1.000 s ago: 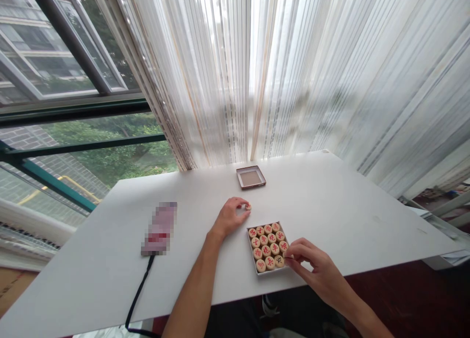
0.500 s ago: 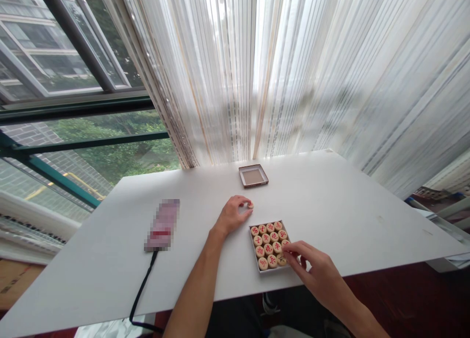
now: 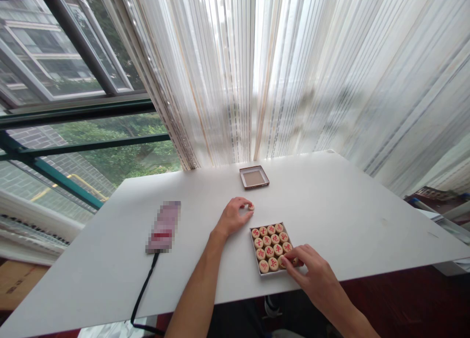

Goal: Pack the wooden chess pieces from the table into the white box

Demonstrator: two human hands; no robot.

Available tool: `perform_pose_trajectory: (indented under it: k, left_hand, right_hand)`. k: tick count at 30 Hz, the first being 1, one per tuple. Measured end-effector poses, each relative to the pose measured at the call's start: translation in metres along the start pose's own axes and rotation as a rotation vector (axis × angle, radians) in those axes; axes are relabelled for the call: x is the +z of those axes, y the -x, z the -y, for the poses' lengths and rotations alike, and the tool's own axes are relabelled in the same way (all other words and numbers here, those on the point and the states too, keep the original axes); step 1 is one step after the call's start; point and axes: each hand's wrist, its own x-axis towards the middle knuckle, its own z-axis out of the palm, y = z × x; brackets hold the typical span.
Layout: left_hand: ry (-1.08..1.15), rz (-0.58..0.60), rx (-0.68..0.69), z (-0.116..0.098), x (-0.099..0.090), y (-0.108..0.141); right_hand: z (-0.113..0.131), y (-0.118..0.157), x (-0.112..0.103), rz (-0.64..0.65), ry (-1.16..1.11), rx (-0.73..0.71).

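A square, shallow white box [image 3: 253, 252] sits near the table's front edge, filled with rows of round wooden xiangqi pieces [image 3: 268, 251] marked with red characters. My right hand [image 3: 312, 267] reaches over its front right corner, thumb and fingers pinched on a xiangqi piece [image 3: 281, 262] in the front row. The fingers partly cover that piece and hide the corner beside it. Beyond the box, on the left, my left hand [image 3: 233, 216] holds another xiangqi piece [image 3: 251, 207] between thumb and forefinger, close to the tabletop.
An open box lid [image 3: 254, 177] lies inside-up towards the back of the white table [image 3: 330, 206]. On the left is a blurred pinkish object [image 3: 164, 228] with a black cord [image 3: 144, 286]. Curtains [image 3: 279, 74] hang behind the table, with a window [image 3: 73, 74] at left.
My right hand has shifted slightly towards me, its fingertips coming down onto a front-row piece. The left hand stays in place with its piece. The view has tilted slightly.
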Motion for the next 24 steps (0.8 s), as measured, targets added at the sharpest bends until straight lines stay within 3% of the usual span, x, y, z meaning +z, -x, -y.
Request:
perform_pose_trajectory:
  k: [16,20,24]
  left_hand:
    - [-0.033,-0.006,0.002,-0.003,-0.001,0.0]
    - [-0.056,-0.022,-0.005,-0.002,0.0,0.0]
    - [-0.078,-0.047,-0.016,-0.003,0.003,0.0]
  right_hand:
    - [-0.007,-0.003,-0.007,-0.063,-0.021,-0.003]
    - [-0.009,-0.025,-0.015,-0.077,-0.031,-0.046]
    - [-0.01,-0.072,-0.022,-0.079,-0.055,-0.171]
